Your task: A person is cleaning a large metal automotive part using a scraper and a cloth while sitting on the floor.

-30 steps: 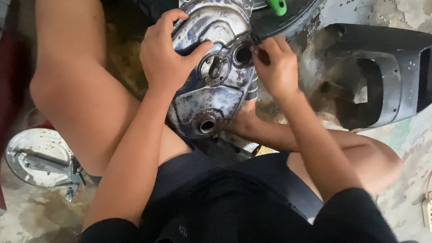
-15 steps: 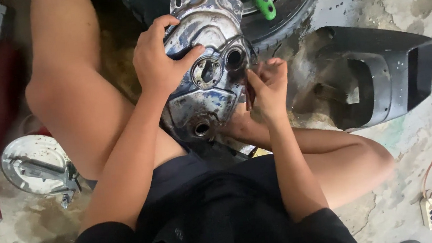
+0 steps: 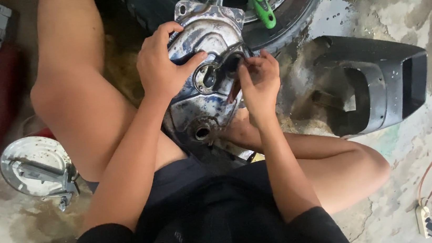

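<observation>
1. Gripping the metal engine cover (image 3: 201, 102), the left hand (image 3: 161, 68) wraps its upper-left edge; fingers curled over the rim, thumb pressed on the face.
2. Cover sits tilted btwn the person's bare knees, leaning vs. the tyre (image 3: 290, 19) behind it.
3. Right hand (image 3: 260, 83) is at the round hole in the cover's upper right; fingertips pinched together on a small dark part there, can't tell what it is.
4. Green-handled tool (image 3: 259, 3) is stuck thru the wheel.
5. Black plastic housing (image 3: 381, 82) lies on the concrete to the right; a round silver cover (image 3: 35, 165) lies to the left.
</observation>
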